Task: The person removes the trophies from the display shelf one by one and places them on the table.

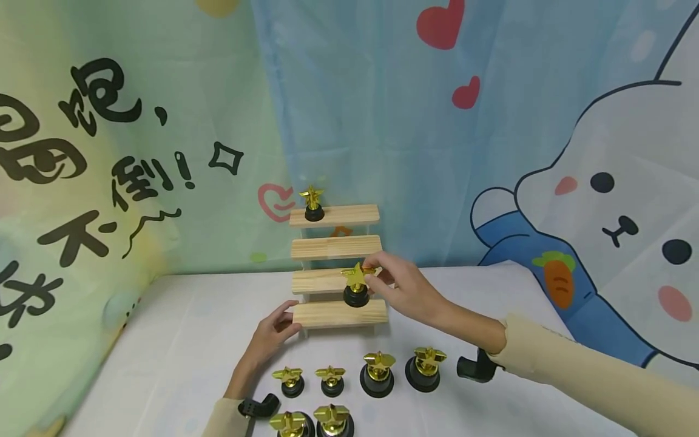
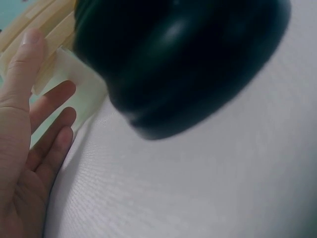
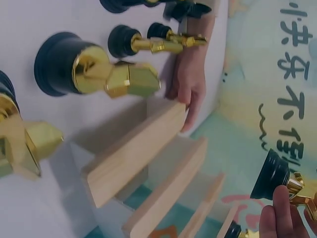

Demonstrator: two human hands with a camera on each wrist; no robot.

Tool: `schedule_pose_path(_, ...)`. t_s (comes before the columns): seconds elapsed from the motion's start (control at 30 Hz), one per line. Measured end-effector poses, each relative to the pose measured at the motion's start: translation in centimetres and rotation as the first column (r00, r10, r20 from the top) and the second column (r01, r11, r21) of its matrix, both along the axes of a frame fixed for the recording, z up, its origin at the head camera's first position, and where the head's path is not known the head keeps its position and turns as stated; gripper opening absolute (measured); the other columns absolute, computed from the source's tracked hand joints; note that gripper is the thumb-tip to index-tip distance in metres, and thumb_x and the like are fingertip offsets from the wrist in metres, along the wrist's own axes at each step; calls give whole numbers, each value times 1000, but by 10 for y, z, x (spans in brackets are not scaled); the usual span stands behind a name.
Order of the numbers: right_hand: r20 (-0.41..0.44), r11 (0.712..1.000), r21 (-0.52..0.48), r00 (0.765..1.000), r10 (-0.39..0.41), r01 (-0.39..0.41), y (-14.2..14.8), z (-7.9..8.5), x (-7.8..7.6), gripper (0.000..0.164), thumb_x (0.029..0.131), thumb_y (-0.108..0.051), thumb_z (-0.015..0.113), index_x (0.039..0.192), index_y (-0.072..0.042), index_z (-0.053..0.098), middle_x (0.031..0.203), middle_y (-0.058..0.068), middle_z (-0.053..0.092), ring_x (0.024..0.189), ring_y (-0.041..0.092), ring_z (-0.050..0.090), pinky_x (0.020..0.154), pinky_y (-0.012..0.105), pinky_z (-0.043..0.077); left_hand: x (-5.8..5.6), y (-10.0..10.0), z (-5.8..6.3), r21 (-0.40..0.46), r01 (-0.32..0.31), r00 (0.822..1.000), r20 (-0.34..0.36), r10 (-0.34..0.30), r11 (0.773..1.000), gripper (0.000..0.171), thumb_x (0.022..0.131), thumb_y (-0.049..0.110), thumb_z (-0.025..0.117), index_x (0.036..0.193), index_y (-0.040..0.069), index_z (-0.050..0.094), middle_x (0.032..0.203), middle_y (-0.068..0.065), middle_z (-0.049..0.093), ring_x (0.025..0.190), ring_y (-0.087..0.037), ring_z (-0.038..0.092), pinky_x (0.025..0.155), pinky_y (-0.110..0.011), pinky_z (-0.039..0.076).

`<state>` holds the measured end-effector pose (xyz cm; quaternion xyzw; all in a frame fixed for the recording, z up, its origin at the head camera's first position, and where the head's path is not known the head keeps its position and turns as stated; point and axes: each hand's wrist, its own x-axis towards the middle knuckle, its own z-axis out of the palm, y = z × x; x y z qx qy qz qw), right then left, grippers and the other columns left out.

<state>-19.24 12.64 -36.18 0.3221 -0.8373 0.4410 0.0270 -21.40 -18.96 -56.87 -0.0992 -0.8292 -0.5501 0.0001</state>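
Between thumb and fingers, my right hand [image 1: 406, 288] pinches a small gold star trophy [image 1: 356, 285] with a round black base. It is held upright in front of the lower steps of a wooden tiered display stand [image 1: 338, 315]. In the right wrist view, the fingers [image 3: 281, 213] are at the star, just above the base. My left hand [image 1: 273, 331] touches the left end of the lowest step, its thumb [image 2: 30, 54] against the wood and its other fingers loosely extended by the clear side panel. Another star trophy [image 1: 314, 205] stands at the left of the top step.
In front of the stand, several gold trophies stand on the white tablecloth [image 1: 180, 352], including a small one [image 1: 330, 381] and a larger one [image 1: 426, 369]. Two more [image 1: 334, 420] are at the near edge of view. A printed cloth backdrop [image 1: 371, 121] hangs behind.
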Motion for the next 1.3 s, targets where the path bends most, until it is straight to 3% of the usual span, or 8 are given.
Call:
schedule_pose_path(0.13,17,1000,11,1000,3,-3,2,-1,10,17,100,-15,53,115,-9,58,105,6,64,78,8,66,73,27,55,-1,-1,-3,14,-6,1000,11,6,1000,54,85,29,74,135,24,54,106,-3,74,98,-9,68,89,-19,52)
schedule_pose_path(0.33,11,999,37,1000,-4,4,6,-5,24,16,99,-14,54,113,-9,58,104,4,64,78,10,67,73,24,55,2,1,-1,5,-10,1000,-20,10,1000,55,86,27,74,136,19,54,105,-4,74,97,-8,68,86,-20,53)
schedule_pose_path(0.53,36,999,39,999,-3,2,10,-5,35,14,98,-12,56,112,-12,58,103,1,63,77,1,64,72,25,55,2,1,-2,-2,-8,1000,-20,7,1000,55,86,25,73,137,19,53,106,-5,74,96,-7,68,86,-19,53)
schedule_pose_path(0.9,62,999,45,998,21,-24,17,-14,52,13,99,-15,55,111,-14,58,105,1,64,81,8,68,77,26,55,2,0,-1,10,9,999,-38,-9,1000,59,86,28,73,139,12,51,108,-9,73,97,-6,67,85,-18,52)
schedule_pose_path(1.3,164,998,3,984,63,-64,21,-25,79,11,100,-18,54,109,-15,57,102,3,64,82,10,68,65,23,53,2,1,0,7,-5,1000,-23,6,1000,58,85,29,74,137,17,53,107,-5,74,97,-6,67,87,-19,53)
